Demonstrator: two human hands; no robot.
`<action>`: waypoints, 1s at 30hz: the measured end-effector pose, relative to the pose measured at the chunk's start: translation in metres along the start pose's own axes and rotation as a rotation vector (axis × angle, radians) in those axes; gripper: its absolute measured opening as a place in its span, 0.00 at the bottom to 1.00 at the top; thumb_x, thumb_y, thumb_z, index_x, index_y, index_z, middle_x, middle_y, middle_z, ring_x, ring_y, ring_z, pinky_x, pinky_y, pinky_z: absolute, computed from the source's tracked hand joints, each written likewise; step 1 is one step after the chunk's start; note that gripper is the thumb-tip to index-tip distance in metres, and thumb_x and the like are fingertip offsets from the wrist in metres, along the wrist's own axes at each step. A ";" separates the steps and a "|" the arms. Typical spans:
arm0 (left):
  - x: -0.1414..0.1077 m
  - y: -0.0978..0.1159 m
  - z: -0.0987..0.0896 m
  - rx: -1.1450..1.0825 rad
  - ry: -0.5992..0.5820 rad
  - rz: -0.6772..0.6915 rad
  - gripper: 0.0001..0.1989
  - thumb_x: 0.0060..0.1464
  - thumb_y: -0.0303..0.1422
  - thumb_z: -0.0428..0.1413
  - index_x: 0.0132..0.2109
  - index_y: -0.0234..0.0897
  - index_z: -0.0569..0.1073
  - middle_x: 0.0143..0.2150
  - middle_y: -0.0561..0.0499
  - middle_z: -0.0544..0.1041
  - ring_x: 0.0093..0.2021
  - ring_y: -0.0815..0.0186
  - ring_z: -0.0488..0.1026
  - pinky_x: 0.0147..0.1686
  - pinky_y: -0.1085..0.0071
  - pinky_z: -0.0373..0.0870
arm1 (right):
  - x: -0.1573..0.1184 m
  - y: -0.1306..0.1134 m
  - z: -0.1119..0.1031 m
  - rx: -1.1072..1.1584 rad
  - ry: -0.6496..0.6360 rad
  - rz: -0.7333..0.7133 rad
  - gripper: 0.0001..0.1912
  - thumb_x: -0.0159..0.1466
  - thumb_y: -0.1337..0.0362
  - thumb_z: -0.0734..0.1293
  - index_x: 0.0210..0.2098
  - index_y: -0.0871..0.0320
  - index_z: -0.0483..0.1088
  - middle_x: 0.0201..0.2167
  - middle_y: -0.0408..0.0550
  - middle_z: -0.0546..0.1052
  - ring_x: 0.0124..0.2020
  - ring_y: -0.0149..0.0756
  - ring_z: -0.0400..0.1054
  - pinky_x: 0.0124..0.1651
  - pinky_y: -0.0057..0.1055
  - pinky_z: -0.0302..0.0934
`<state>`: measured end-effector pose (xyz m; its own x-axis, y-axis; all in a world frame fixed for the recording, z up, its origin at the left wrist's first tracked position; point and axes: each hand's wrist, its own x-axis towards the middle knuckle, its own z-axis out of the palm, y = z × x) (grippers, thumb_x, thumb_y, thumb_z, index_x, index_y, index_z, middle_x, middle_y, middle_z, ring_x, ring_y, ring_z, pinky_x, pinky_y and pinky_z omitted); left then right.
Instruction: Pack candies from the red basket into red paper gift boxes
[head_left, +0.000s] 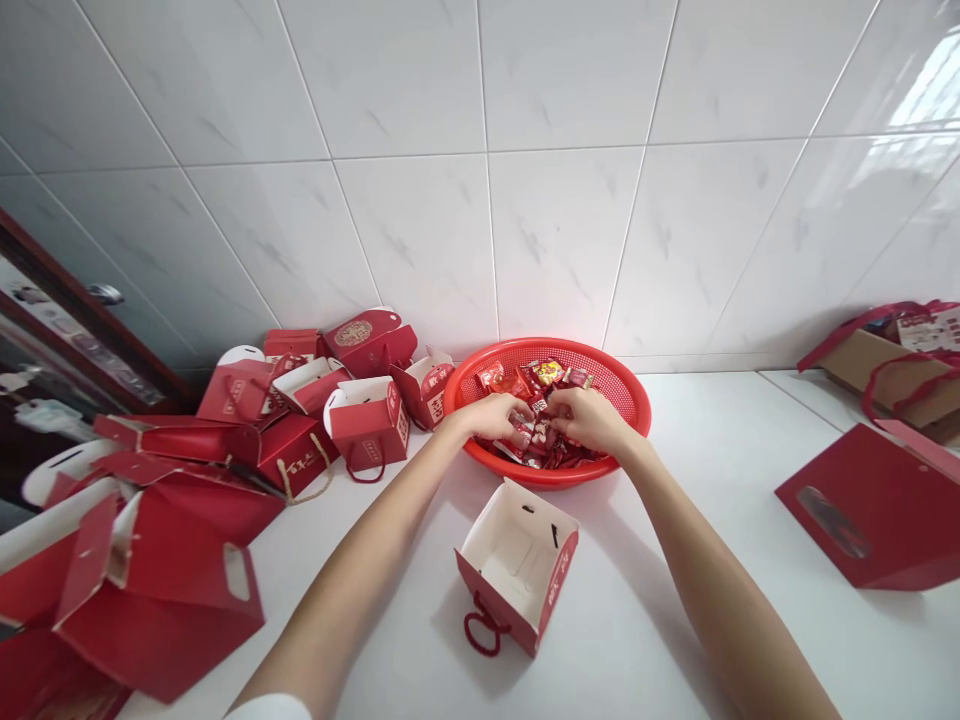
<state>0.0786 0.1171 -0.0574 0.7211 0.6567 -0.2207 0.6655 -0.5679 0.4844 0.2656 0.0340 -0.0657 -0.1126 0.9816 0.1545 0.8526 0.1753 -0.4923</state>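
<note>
A round red plastic basket (637,400) stands against the tiled wall, with many small wrapped candies (547,372) in its bottom. My left hand (501,418) reaches in from the left, its fingers curled down on candies in red wrappers. From the right comes my right hand (589,418), thumb and fingers pinched around wrapped candy near the basket's middle. The fingertips of both hands are partly hidden among the wrappers. Just in front of the basket, between my forearms, sits an open red gift box (491,590) with a white inside and a red cord handle; only slots show in its walls.
Several red gift boxes (367,425) crowd the left side of the white counter (630,640), some open, some folded shut. At the right are a larger red box (885,510) and a brown carton (862,375) with red ribbon. White tiles (562,240) rise behind.
</note>
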 end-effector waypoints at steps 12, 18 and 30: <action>-0.009 0.003 0.008 -0.216 0.216 0.280 0.13 0.53 0.42 0.58 0.29 0.38 0.70 0.30 0.52 0.74 0.34 0.62 0.70 0.36 0.69 0.64 | 0.002 0.014 -0.001 0.452 0.211 -0.063 0.08 0.60 0.57 0.66 0.32 0.55 0.66 0.32 0.47 0.77 0.34 0.39 0.74 0.39 0.35 0.69; -0.009 0.004 0.009 -0.341 0.370 0.180 0.12 0.54 0.38 0.55 0.27 0.39 0.64 0.26 0.56 0.68 0.29 0.66 0.65 0.31 0.69 0.59 | 0.000 0.015 -0.003 0.348 0.004 -0.003 0.14 0.59 0.52 0.69 0.29 0.55 0.67 0.27 0.45 0.75 0.29 0.36 0.69 0.31 0.32 0.63; -0.006 -0.002 0.012 -0.456 0.430 0.186 0.15 0.52 0.39 0.56 0.25 0.40 0.60 0.24 0.57 0.64 0.27 0.67 0.63 0.30 0.70 0.59 | -0.003 0.007 -0.009 0.329 -0.527 -0.100 0.12 0.59 0.55 0.71 0.28 0.57 0.81 0.23 0.43 0.78 0.25 0.33 0.69 0.30 0.28 0.62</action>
<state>0.0754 0.1084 -0.0666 0.6120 0.7614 0.2138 0.3205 -0.4859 0.8132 0.2762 0.0311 -0.0617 -0.4913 0.8505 -0.1881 0.6327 0.2001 -0.7481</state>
